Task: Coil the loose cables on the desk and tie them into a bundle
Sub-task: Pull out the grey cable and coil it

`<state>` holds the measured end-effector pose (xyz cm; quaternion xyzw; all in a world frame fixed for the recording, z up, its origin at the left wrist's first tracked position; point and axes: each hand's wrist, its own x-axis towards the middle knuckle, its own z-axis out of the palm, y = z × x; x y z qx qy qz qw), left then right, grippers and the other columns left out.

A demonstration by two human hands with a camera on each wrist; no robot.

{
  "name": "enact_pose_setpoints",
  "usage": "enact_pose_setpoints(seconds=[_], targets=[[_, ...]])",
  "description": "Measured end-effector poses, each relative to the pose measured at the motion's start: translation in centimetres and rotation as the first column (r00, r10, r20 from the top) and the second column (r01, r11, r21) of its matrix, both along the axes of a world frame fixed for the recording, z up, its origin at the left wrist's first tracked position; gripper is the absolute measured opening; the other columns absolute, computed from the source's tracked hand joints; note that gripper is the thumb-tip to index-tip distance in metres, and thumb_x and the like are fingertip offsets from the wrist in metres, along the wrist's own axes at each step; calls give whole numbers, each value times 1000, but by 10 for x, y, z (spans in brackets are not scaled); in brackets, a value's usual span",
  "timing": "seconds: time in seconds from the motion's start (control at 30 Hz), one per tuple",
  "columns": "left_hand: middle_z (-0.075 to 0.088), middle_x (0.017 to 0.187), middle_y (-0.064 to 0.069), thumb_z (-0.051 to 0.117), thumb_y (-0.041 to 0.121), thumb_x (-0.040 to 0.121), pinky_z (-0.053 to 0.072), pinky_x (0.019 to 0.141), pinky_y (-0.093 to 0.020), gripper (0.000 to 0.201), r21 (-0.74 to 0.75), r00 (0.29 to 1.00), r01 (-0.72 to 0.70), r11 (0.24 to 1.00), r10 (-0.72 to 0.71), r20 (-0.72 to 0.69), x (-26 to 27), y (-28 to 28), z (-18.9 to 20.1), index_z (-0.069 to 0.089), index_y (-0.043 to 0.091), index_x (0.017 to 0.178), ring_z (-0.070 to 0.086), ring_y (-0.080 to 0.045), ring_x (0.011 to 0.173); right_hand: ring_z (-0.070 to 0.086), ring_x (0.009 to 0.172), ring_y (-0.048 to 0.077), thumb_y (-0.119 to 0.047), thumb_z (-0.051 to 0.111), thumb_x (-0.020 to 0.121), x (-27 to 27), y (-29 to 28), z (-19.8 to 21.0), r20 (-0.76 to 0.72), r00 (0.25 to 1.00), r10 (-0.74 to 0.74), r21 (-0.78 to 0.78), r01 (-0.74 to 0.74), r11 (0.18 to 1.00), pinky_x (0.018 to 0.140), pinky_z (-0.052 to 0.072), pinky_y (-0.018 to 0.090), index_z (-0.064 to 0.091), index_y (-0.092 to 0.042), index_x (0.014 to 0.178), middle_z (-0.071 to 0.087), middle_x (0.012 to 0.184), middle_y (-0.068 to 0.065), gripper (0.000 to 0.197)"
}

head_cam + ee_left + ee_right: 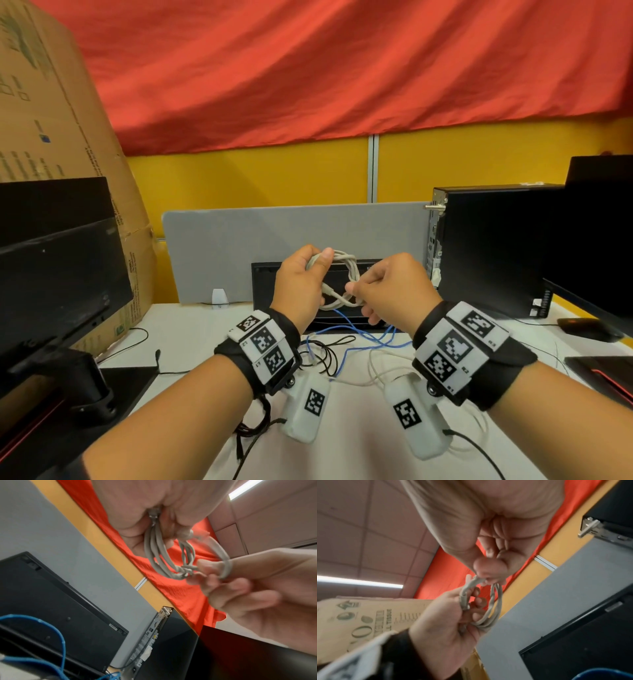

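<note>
Grey cable [342,274], wound into a small coil of several loops, is held up in the air above the white desk [342,445], between the two hands and in front of a black keyboard [270,277] that stands on edge against a grey divider panel [274,240]. The left hand [301,284] has its fingers curled round the left side of the coil, thumb pressed over the strands at the top; the left wrist view shows a plug end tucked into that palm alongside the bunched loops. The right hand [390,284] pinches the coil's right side between thumb and forefinger, just where one strand is wrapped round the others in a twist, with its remaining fingers curled loosely below. On the desk beneath the hands lie loose cables: a blue cable [359,334] in wide curves, a thin black cable [325,356] to its left, and a white cable [376,373] nearer the person. A black computer tower [496,246] stands to the right of the divider, with a dark monitor [599,233] further right. On the left are two more black monitors [58,267] and a large cardboard box [51,102] behind them. Red cloth [342,68] hangs over a yellow wall [257,178] at the far side.
</note>
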<state>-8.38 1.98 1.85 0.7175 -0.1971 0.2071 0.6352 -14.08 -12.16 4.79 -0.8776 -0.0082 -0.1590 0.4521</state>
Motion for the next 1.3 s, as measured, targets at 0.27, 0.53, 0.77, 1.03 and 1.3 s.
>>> enact_pose_setpoints(seconds=[0.27,0.53,0.77,1.03,1.3], targets=[[33,60,-6,53,26,99,34,44,-25,27,37,998,54,998,-53,-32,9,17,-1,56,12,75,31,-15,46,28,42,11,-9,63,91,-14,-7,6,-162,951,264,480,-157,863,36,24,20,69,12,91,46,57,8,22],[32,55,3,52,27,100,30,42,-24,27,-57,996,5,998,-10,-88,13,22,5,58,8,81,28,-12,45,33,45,10,-10,56,96,-20,-14,0,-83,924,373,390,-314,865,41,31,19,71,4,91,43,58,5,21],[22,56,4,50,32,101,22,40,-21,33,-462,913,130,877,-288,-289,-5,9,4,45,18,72,18,-9,44,63,59,15,-27,73,84,-3,-32,-3,196,971,137,-341,-64,938,63,58,32,78,-19,82,66,70,0,10],[23,56,2,47,39,99,32,37,-20,32,-784,760,171,597,-586,-280,-19,-20,-2,45,14,79,22,-8,37,72,61,23,-5,73,82,14,-14,-29,268,962,-44,359,-57,932,58,60,29,76,-13,67,71,62,8,17],[34,59,2,40,42,102,47,54,-27,35,-686,839,215,695,-491,-234,-12,-17,-6,54,15,121,37,-9,39,72,79,26,3,54,89,-2,-5,-15,144,938,315,800,-297,522,70,59,27,71,7,87,71,82,20,17]])
